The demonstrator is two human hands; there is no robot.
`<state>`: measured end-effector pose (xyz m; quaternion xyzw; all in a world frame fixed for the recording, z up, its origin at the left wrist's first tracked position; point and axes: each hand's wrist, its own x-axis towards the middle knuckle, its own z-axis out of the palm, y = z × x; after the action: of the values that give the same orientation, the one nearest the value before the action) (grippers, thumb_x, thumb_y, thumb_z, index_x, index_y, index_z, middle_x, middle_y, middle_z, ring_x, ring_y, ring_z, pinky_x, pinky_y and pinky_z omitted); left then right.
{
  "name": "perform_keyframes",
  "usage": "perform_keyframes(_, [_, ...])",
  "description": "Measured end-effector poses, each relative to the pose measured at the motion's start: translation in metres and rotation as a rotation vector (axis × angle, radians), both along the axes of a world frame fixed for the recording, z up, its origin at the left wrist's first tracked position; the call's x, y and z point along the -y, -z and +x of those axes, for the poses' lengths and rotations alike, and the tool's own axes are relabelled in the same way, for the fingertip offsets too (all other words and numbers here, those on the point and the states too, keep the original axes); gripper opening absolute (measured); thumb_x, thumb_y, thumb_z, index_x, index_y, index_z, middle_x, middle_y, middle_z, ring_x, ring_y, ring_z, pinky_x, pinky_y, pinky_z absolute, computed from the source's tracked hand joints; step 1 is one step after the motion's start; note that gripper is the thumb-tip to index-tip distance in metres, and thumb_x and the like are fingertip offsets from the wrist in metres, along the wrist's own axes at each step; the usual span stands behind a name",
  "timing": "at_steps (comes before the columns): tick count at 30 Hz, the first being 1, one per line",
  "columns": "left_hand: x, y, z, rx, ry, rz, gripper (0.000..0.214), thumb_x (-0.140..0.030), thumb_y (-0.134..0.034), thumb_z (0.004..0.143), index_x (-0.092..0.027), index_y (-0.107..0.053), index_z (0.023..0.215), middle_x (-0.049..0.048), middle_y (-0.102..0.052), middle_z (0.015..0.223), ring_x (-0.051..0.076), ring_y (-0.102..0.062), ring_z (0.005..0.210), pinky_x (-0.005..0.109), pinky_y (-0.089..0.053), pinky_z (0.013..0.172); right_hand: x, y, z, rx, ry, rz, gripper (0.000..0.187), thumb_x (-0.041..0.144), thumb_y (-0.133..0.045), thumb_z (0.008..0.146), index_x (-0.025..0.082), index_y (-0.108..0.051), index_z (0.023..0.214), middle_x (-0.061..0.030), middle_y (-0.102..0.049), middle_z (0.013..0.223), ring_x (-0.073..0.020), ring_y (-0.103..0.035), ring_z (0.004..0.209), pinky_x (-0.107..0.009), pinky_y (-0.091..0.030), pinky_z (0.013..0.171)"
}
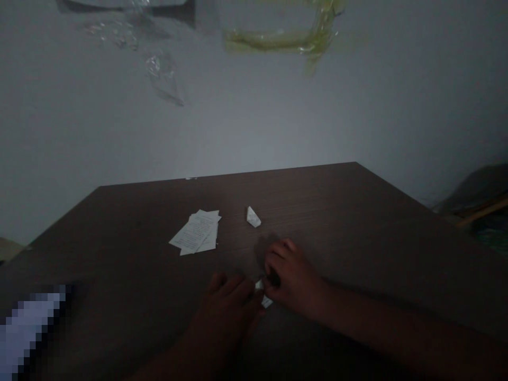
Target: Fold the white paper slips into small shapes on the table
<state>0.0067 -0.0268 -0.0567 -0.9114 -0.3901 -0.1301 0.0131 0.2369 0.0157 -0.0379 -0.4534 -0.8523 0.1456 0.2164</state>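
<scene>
Between my two hands, low in the middle of the head view, is a small folded piece of printed paper (266,301). My left hand (230,299) has its fingers curled on the paper's left side. From the right, my right hand (291,275) pinches the same piece with bent fingers. Most of the paper is hidden by the fingers, so its full shape cannot be made out. Beyond my hands lies a small folded white paper piece (253,217). To its left rests a loose stack of printed paper sheets (198,232), fanned at different angles.
The brown wooden table (325,211) meets a pale wall (254,116) with yellowish tape (273,41) and clear tape on it. A blurred-out bright object (29,323) is at the lower left. Dark items stand beyond the table's right edge. The light is dim.
</scene>
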Motion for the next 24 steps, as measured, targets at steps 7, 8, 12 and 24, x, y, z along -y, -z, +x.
perform_keyframes(7, [0.0, 0.003, 0.001, 0.013, -0.005, 0.018, 0.005, -0.028, -0.083, 0.109, -0.028, -0.083, 0.113, 0.0025, -0.081, 0.104, 0.028, -0.073, 0.107, 0.043, -0.047, 0.098, -0.016, 0.014, 0.005, -0.047, 0.028, 0.054, 0.02, 0.017, -0.087, 0.088, 0.023, -0.068, 0.092, -0.0063, -0.07, 0.104, -0.0299, -0.06, 0.107, -0.044, -0.046, 0.094])
perform_keyframes(8, [0.0, 0.003, 0.001, 0.019, -0.001, 0.016, 0.004, -0.027, -0.084, 0.107, -0.028, -0.083, 0.11, 0.0017, -0.081, 0.103, 0.028, -0.073, 0.106, 0.042, -0.047, 0.098, -0.02, 0.015, 0.006, -0.059, 0.044, 0.055, 0.02, 0.017, -0.086, 0.088, 0.023, -0.067, 0.09, -0.0059, -0.07, 0.102, -0.0295, -0.06, 0.105, -0.044, -0.046, 0.094])
perform_keyframes(12, [-0.002, 0.003, 0.0, 0.044, -0.009, 0.013, 0.006, -0.025, -0.085, 0.105, -0.029, -0.082, 0.107, 0.0004, -0.08, 0.102, 0.027, -0.073, 0.106, 0.041, -0.046, 0.097, -0.03, 0.014, 0.01, -0.135, 0.066, 0.042, 0.02, 0.013, -0.082, 0.09, 0.023, -0.065, 0.089, -0.0049, -0.07, 0.099, -0.0279, -0.063, 0.102, -0.043, -0.048, 0.094])
perform_keyframes(24, [-0.005, -0.028, 0.001, 0.06, -0.115, -0.093, 0.028, -0.015, -0.073, 0.096, -0.023, -0.085, 0.12, 0.0084, -0.079, 0.108, 0.032, -0.074, 0.101, 0.047, -0.061, 0.096, -0.001, -0.013, 0.023, 0.007, -0.423, 0.036, 0.029, 0.007, -0.066, 0.104, 0.02, -0.079, 0.127, -0.0103, -0.083, 0.121, -0.0281, -0.073, 0.114, -0.047, -0.057, 0.11])
